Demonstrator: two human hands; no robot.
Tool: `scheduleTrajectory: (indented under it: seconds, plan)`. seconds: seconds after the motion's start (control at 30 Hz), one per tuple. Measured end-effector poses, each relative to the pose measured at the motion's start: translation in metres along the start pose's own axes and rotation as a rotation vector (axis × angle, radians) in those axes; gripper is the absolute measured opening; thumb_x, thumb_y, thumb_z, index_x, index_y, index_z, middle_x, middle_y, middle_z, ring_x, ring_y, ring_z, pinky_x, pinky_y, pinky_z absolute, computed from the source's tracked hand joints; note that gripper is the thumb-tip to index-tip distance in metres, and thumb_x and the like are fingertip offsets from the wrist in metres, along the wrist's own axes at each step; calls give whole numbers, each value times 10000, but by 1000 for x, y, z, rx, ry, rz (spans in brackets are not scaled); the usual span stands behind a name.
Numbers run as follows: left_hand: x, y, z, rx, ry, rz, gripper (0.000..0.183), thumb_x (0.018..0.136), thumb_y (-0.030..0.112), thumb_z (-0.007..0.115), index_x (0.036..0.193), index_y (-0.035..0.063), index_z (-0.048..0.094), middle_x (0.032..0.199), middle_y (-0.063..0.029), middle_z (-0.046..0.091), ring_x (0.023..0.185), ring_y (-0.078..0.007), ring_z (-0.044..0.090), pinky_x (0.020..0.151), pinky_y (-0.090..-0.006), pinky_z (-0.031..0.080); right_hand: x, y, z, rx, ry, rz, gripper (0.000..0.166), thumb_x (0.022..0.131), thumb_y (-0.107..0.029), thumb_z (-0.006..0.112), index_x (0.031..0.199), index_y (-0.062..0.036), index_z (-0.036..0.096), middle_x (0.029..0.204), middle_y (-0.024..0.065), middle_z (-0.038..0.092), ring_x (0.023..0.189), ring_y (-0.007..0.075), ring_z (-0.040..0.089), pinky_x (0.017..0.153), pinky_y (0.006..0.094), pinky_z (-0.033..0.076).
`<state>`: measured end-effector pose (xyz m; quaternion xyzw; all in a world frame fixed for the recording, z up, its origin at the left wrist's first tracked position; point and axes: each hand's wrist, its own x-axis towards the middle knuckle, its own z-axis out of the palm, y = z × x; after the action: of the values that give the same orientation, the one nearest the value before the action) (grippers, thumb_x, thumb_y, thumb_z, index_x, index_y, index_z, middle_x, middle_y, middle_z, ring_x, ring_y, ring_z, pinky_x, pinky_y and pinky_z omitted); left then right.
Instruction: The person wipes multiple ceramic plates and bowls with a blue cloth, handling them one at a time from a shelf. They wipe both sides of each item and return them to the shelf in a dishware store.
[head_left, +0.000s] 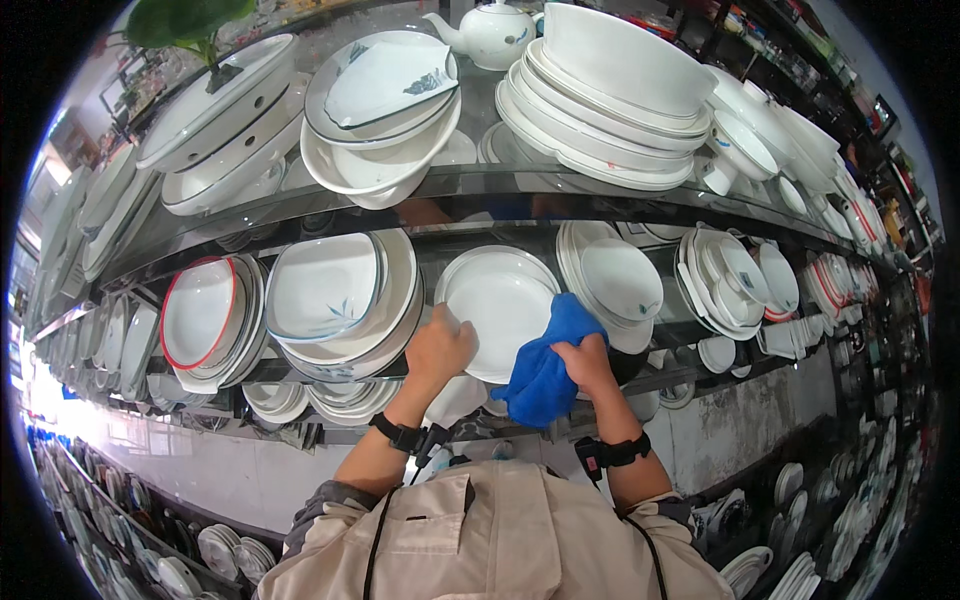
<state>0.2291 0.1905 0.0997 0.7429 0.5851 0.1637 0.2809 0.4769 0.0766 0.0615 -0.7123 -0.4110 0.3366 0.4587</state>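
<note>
White round plates (499, 319), at least two together, lie on the middle glass shelf in front of me. At their left rim is my left hand (442, 341), its fingers curled at the edge; they seem to grip the plate. My right hand (585, 364) holds a bunched blue cloth (547, 367), which lies against the right side of the plates. Stacked bowls with a blue leaf pattern (326, 289) stand to the left, and a stack with a small white bowl (622, 279) on top stands to the right.
The upper glass shelf (465, 180) holds stacked white dishes (600, 112), oval bowls (382, 161) and a white teapot (496, 34). A red-rimmed bowl (199, 313) sits farther left on the middle shelf. Lower shelves hold more stacked dishes (352, 401). Racks of crockery also stand at both lower sides.
</note>
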Motion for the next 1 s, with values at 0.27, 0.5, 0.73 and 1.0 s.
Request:
scheduleTrajectory:
  seconds: [0.27,0.5,0.73,1.0]
  plan:
    - [15,-11,15,50,23,5,691,868,373,631,1413,-18,467,973,-337,706,935,-499,696,847,-563,556,39,14,11,23,87,-97,172,796,-114,715,862,43,684,822,183,720,765,299,698,724,413,533]
    - [30,-18,25,14,64,79,605,879,359,707,1304,-46,558,944,-332,701,901,-494,696,813,-543,562,67,21,15,-162,94,-36,211,787,-135,731,900,42,711,881,251,729,848,402,720,765,445,550]
    - [40,-28,36,58,77,77,629,890,401,708,1324,-9,507,873,-311,709,845,-485,708,759,-549,576,75,11,17,-254,56,-34,239,797,-129,775,945,54,727,922,208,751,872,308,732,789,395,553]
    - [39,-8,25,85,50,-5,696,909,403,706,1414,-30,502,892,-330,702,825,-502,696,757,-558,558,80,11,21,-407,51,11,307,791,-228,790,900,54,739,915,274,731,879,431,713,788,462,559]
